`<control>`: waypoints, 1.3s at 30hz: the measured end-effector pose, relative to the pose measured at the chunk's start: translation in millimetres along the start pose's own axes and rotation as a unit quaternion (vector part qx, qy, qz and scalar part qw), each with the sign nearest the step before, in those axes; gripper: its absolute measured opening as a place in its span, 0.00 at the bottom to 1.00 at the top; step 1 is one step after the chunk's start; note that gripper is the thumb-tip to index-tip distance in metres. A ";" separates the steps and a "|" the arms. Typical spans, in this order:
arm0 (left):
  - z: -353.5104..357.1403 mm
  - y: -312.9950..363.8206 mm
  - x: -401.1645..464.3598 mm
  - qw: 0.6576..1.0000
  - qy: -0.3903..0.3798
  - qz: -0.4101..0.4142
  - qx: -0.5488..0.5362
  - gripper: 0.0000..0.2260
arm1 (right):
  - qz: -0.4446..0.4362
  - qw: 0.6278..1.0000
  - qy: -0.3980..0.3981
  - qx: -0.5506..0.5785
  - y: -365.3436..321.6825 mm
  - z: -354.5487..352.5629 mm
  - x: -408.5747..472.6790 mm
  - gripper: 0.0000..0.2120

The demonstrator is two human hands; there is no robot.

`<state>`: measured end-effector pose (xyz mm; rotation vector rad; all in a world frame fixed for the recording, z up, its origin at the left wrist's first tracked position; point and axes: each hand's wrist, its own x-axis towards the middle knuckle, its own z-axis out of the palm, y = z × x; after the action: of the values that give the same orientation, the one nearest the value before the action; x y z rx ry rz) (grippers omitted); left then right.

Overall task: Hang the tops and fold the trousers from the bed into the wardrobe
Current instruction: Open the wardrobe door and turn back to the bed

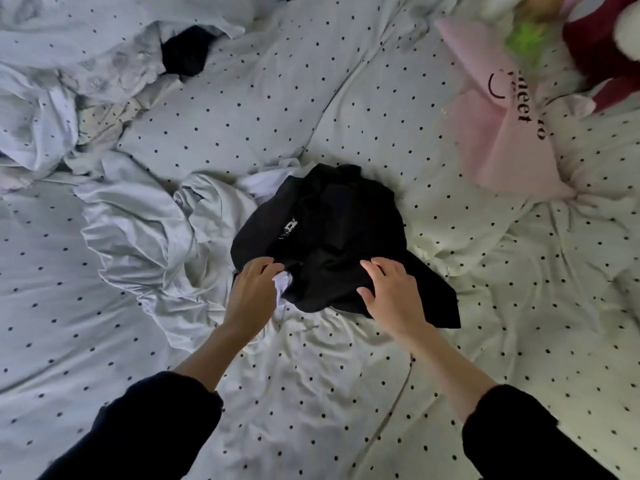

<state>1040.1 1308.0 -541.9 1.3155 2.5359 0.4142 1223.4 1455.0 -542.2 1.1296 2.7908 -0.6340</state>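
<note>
Clothes are lying all over the spotted bedding [329,393], so going left to right. Far left, a pile of pale garments [45,98] is getting cut off by the frame edge, and something dark [185,53] is poking out from under it, can't tell what it is. Nearer the middle-left, a white crumpled garment [149,230] is sitting bunched up, too wadded to say if it's a top or trousers.

Left hand [252,292] is resting at the near-left edge of the black garment [332,230], fingers curling onto the fabric, with a scrap of white cloth [282,284] peeking out just beside it. Honestly can't tell if it's actually gripping or just touching. That black garment is lying in a heap mid-bed, and a bit of white print on it is showing but it's too folded to read.

Right hand [391,289] is hovering on the near-right part of the same heap, fingers spread and relaxed, holding nothing.

Far right, a pink cushion [502,126] is showing black lettering, "meet" being readable, the rest getting cut off. Beyond it, blurry red, white and green stuff [595,39] is too smeared to identify.
</note>
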 end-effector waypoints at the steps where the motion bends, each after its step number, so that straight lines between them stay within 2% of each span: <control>1: 7.5 -4.2 6.0 0.999 -0.006 0.010 0.031 0.21 | -0.020 0.999 -0.009 -0.031 1.3 5.8 7.8 0.27; 4: 24.0 -15.6 19.9 0.990 -0.048 0.042 0.126 0.33 | -0.075 0.988 -0.049 -0.123 4.0 22.6 27.9 0.37; 6: 29.5 -22.8 30.5 0.985 -0.048 0.032 0.160 0.33 | -0.091 0.983 -0.049 -0.155 7.3 28.1 39.8 0.31; 8: 29.0 -29.3 40.2 0.989 -0.012 0.005 0.146 0.23 | -0.100 0.980 -0.022 -0.171 10.5 29.2 46.8 0.17; 9: 26.0 -30.9 44.1 0.992 0.000 -0.007 0.123 0.16 | -0.103 0.980 -0.008 -0.168 12.6 29.2 48.4 0.14; 11: 20.7 -32.5 42.2 0.997 0.003 -0.002 0.081 0.06 | -0.120 0.984 0.014 -0.131 16.7 31.8 44.8 0.12; 13: 19.3 -29.9 30.5 0.999 -0.013 0.017 0.032 0.04 | -0.126 0.990 0.027 -0.065 18.1 29.7 33.9 0.09; 15: 14.1 -21.8 9.2 0.995 -0.098 -0.001 -0.005 0.07 | -0.103 0.992 -0.059 -0.034 11.6 15.8 13.8 0.07; 16: 11.4 -16.9 -3.7 0.983 -0.181 -0.016 -0.002 0.08 | -0.088 0.989 -0.114 -0.036 8.8 7.9 0.9 0.09; 18: 8.6 -9.0 -23.5 0.933 -0.359 -0.013 0.034 0.06 | -0.046 0.976 -0.206 -0.054 7.6 -2.1 -18.4 0.11; 19: 7.2 -3.0 -30.9 0.906 -0.420 -0.001 0.053 0.07 | -0.026 0.967 -0.246 -0.066 8.4 -5.1 -24.8 0.11; 21: 1.1 5.4 -48.0 0.883 -0.466 -0.001 0.050 0.10 | -0.009 0.951 -0.295 -0.095 9.7 -10.6 -36.9 0.12; 23: -6.7 6.7 -57.7 0.899 -0.438 -0.031 -0.002 0.11 | 0.000 0.951 -0.295 -0.092 8.2 -12.9 -44.4 0.12; 26: -28.1 4.9 -61.6 0.941 -0.316 -0.073 -0.094 0.03 | -0.022 0.973 -0.228 -0.025 -10.8 -20.8 -45.4 0.16; 27: -38.4 4.2 -62.2 0.949 -0.277 -0.082 -0.123 0.05 | -0.043 0.977 -0.207 0.001 -22.2 -23.6 -44.7 0.19; 30: -68.0 6.5 -65.2 0.963 -0.192 -0.058 -0.181 0.05 | -0.135 0.980 -0.140 0.049 -63.7 -29.9 -46.0 0.26; 32: -91.5 11.6 -68.0 0.967 -0.156 -0.031 -0.197 0.05 | -0.176 0.975 -0.111 0.083 -90.0 -33.5 -49.0 0.28; 37: -159.9 14.0 -89.4 0.971 -0.047 0.049 -0.231 0.11 | -0.209 0.968 -0.020 0.136 -146.9 -71.7 -56.2 0.11; 39: -182.0 8.6 -101.7 0.970 -0.009 0.051 -0.237 0.07 | -0.208 0.963 0.001 0.169 -168.1 -94.0 -62.8 0.09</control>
<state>1039.6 1204.6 -360.6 1.2482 2.1664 0.9544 1163.7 1342.8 -384.4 0.5629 3.0188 -1.1829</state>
